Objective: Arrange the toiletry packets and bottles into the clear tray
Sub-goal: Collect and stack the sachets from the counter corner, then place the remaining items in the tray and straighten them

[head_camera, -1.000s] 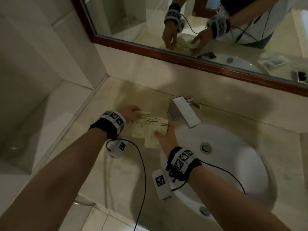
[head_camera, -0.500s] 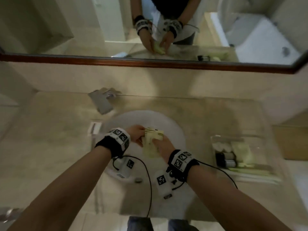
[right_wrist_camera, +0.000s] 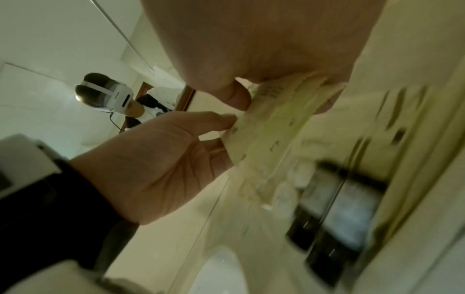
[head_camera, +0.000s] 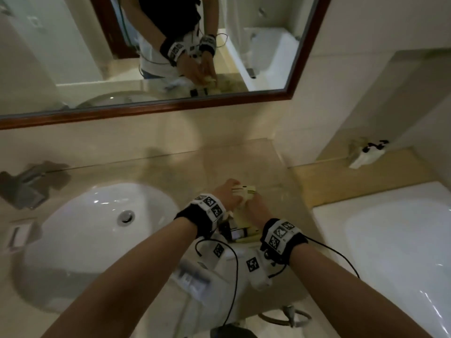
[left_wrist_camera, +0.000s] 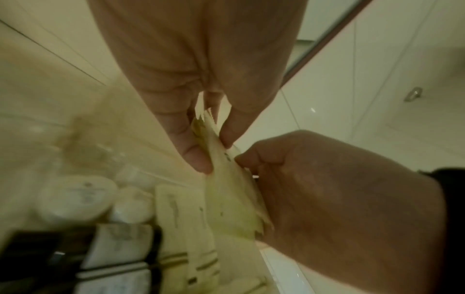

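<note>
Both hands hold one stack of pale yellow-green toiletry packets (head_camera: 244, 191) just above the clear tray (head_camera: 244, 241), right of the sink. My left hand (head_camera: 229, 193) pinches the stack's far end between thumb and fingers (left_wrist_camera: 198, 157). My right hand (head_camera: 256, 206) grips its near side, thumb and fingers curled round the packets (right_wrist_camera: 271, 129). Under the hands the tray holds flat packets (left_wrist_camera: 181, 218), white-capped bottles (left_wrist_camera: 75, 199) and dark bottles (head_camera: 238, 233). Most of the tray is hidden by the hands and wrist bands.
A white sink basin (head_camera: 97, 215) with a chrome faucet (head_camera: 26, 186) lies to the left, and one small packet (head_camera: 17, 234) sits beyond it. A white bathtub (head_camera: 390, 240) borders the counter on the right. A framed mirror (head_camera: 170, 106) runs along the back wall.
Both hands gathered the packets left of the faucet, then carried the stack rightward across the sink to above the tray. The head view has swung right with them.
</note>
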Demonstrator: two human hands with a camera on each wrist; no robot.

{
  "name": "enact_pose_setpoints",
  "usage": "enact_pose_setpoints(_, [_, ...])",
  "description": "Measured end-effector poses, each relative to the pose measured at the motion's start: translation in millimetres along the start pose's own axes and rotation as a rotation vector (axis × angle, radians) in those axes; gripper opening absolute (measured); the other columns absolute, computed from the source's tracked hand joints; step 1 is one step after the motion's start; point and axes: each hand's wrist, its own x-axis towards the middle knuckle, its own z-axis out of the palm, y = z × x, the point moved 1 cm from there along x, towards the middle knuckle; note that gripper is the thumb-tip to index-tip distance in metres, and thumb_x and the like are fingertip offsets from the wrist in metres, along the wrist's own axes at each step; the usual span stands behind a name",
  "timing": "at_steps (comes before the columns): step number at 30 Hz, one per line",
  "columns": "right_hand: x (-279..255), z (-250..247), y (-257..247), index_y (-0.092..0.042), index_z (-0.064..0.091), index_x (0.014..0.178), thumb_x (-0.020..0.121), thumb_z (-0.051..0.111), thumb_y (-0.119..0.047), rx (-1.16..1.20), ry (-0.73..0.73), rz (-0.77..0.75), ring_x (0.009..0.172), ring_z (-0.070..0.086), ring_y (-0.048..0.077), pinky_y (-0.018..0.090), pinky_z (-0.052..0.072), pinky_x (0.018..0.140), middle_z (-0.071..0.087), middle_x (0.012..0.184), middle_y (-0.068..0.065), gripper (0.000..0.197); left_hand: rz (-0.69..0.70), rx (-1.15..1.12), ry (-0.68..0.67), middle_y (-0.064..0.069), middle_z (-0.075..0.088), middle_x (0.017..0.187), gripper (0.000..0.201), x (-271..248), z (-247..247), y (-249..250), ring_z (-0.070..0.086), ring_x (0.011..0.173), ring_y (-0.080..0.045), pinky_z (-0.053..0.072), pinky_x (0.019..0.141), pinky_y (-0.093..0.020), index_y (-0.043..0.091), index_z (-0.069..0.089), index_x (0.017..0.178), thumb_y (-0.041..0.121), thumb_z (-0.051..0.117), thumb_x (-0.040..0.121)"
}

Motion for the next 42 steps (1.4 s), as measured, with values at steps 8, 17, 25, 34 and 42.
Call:
enact_pose_setpoints(8, [35.8,-59.2,62.9,-0.012,0.013,0.148,0.093,0.043,-0.015,-0.301,0.167,0.16,0.132,0.034,0.033,0.043,0.03,0.111,0.03,0.146,0.017,0.062,-0.082,0.094,0.02,-0.011,0.056,0.105,0.046,37.9,79.3,37.9,0.054,0.093,-0.024,0.046,0.08,-0.035,0.002,0.036,0.133,0.017,0.05,0.092])
enact_pose_setpoints(17, [41.8,-44.7,95.6,-0.009,0.029,0.138,0.095,0.043,-0.017,-0.531,0.237,0.071,0.131,0.03,0.031,0.039,0.027,0.109,0.027,0.144,0.013,0.046,-0.104,0.243,-0.069,-0.016,0.06,0.12,0.045,50.6,99.1,38.3,0.059,0.094,-0.027,0.043,0.07,-0.03,0.007,0.032,0.139,0.019,0.04,0.096])
enact_pose_setpoints(25, [44.9,-47.9,101.7,-0.003,0.03,0.136,0.093,0.041,-0.006,-0.748,0.209,-0.042,0.124,0.037,0.031,0.033,0.028,0.106,0.034,0.138,0.018,0.044,-0.038,0.331,-0.049,-0.016,0.058,0.124,0.033,50.3,101.7,32.4,0.057,0.111,-0.029,0.047,0.088,-0.033,0.002,0.053,0.122,0.019,0.045,0.094])
enact_pose_setpoints(34, [19.3,-30.0,70.7,-0.008,0.035,0.136,0.093,0.047,-0.015,-0.629,0.173,-0.262,0.132,0.029,0.028,0.034,0.032,0.107,0.028,0.145,0.011,0.046,-0.048,0.047,0.051,-0.007,0.065,0.102,0.027,27.6,67.5,6.4,0.062,0.082,-0.02,0.054,0.08,-0.035,0.008,0.053,0.118,0.016,0.045,0.094])
enact_pose_setpoints(42, [-20.8,58.5,41.9,-0.018,0.034,0.138,0.089,0.052,-0.029,-0.548,-0.232,-0.408,0.106,0.058,0.025,0.034,0.05,0.083,0.056,0.122,0.006,0.053,-0.167,0.09,0.268,-0.004,0.054,0.08,0.024,-30.2,22.1,-62.9,0.051,0.074,-0.019,0.038,0.066,-0.026,0.005,0.056,0.112,0.014,0.045,0.093])
